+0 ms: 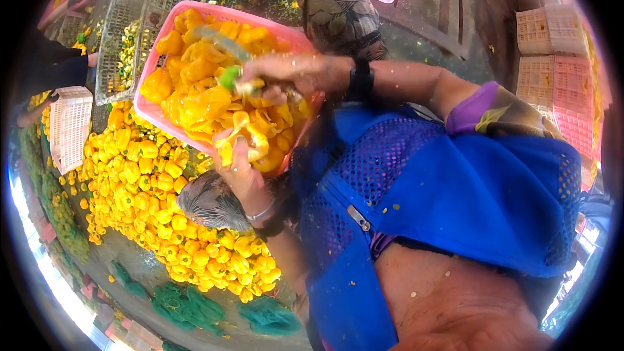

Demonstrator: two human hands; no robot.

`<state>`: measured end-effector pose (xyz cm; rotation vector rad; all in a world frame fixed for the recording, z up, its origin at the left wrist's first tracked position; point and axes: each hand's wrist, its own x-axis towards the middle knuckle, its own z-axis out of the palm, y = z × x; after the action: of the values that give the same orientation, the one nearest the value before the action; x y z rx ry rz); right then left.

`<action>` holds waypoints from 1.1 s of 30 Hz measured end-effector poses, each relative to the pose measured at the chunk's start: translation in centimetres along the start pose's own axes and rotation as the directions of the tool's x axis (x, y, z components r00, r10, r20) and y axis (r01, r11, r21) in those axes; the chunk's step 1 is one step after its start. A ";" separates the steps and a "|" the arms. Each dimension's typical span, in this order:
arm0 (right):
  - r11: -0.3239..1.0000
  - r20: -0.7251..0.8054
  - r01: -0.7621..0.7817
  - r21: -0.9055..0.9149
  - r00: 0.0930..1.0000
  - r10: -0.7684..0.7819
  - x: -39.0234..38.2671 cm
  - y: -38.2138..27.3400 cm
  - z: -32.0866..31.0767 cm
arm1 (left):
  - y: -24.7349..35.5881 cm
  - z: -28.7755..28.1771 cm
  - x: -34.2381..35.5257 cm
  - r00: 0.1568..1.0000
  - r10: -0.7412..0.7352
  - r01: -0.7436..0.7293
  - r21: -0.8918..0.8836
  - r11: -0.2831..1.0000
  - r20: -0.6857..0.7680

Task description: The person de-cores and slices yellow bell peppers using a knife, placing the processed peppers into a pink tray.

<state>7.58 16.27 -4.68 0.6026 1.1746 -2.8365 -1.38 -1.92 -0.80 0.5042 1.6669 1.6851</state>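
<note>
My left hand (pixel 242 170), with a bracelet at the wrist, is closed on a cut-open, hollow yellow bell pepper (pixel 258 140) at the near side of a pink crate (pixel 151 71). Over that crate, my right hand (pixel 286 75) is closed around a green pepper stem with its pale core (pixel 229 79). A blurred greyish strip (pixel 224 42) runs out from beside the right fingers; I cannot make out what it is. Yellow pepper pieces (pixel 201 101) fill the crate, which sits between my patterned knees (pixel 341 16).
A big heap of whole yellow peppers (pixel 153 175) covers the floor at left. Beyond it stand a clear crate (pixel 120 45) with scraps and a white crate (pixel 70 127). Green netting (pixel 185 305) lies below. Stacked crates (pixel 552 78) rise at right. Another person (pixel 55 68) is at far left.
</note>
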 end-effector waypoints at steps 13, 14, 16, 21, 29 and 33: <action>0.717 0.369 0.656 -0.235 0.743 -0.559 13.8 -19.0 5.5 | -4.7 7.4 10.9 0.870 0.178 -0.477 0.876 0.069 0.460; 0.716 0.502 0.665 -0.211 0.703 -0.505 14.4 -17.7 3.9 | -5.5 8.0 11.2 0.860 0.115 -0.496 0.867 -0.042 0.498; 0.179 0.774 0.937 -0.300 0.349 -0.528 15.0 -15.3 3.1 | -7.0 7.2 11.3 0.868 -0.086 -0.485 0.872 0.069 0.490; -0.076 0.719 0.770 -0.634 0.550 -0.425 7.6 -9.5 3.0 | -1.5 4.1 6.5 0.825 0.067 -0.555 0.782 0.284 0.561; -0.035 0.643 0.673 -0.738 0.687 -0.338 4.6 -5.9 4.1 | 5.2 -12.8 -6.2 0.811 0.402 -0.120 0.552 0.825 -0.425; 0.086 0.629 0.697 -0.712 0.688 -0.362 4.9 -5.0 5.1 | -2.0 -27.2 -10.5 0.549 0.160 0.125 0.270 0.955 -0.820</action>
<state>0.49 17.04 0.30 -0.4777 3.0080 -1.6602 -13.07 -28.66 -3.25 -0.2595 2.6416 1.8139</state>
